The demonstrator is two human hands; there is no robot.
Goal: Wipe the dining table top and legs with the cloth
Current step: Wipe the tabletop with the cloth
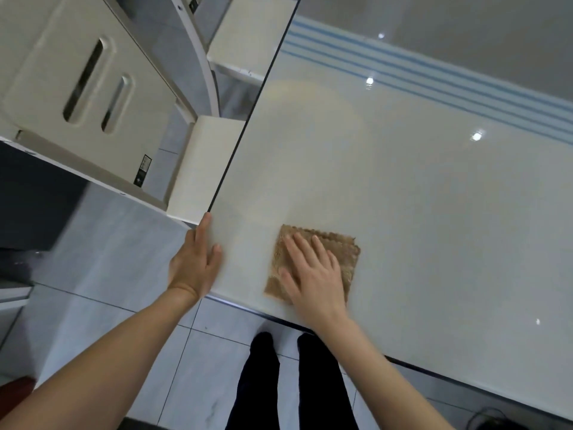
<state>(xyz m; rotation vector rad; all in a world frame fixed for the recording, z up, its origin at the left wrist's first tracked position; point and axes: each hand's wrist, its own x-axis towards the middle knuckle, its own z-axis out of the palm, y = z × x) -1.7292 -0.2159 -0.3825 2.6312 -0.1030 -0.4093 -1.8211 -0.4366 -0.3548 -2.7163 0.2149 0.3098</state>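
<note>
A glossy white dining table top (403, 187) fills the right of the view, with blue stripes along its far side. A folded brown cloth (344, 256) lies flat near the table's near left corner. My right hand (313, 274) presses down on the cloth with straight, spread fingers. My left hand (195, 262) rests on the table's left edge at the corner, thumb on top and fingers straight along the rim. The table legs are hidden below the top.
Pale chairs (90, 88) stand close against the table's left edge, one seat (198, 169) just beyond my left hand. The floor (108, 259) is grey tile. My dark-clothed legs (294, 383) stand at the near edge. A dark cable (486, 414) lies on the floor at lower right.
</note>
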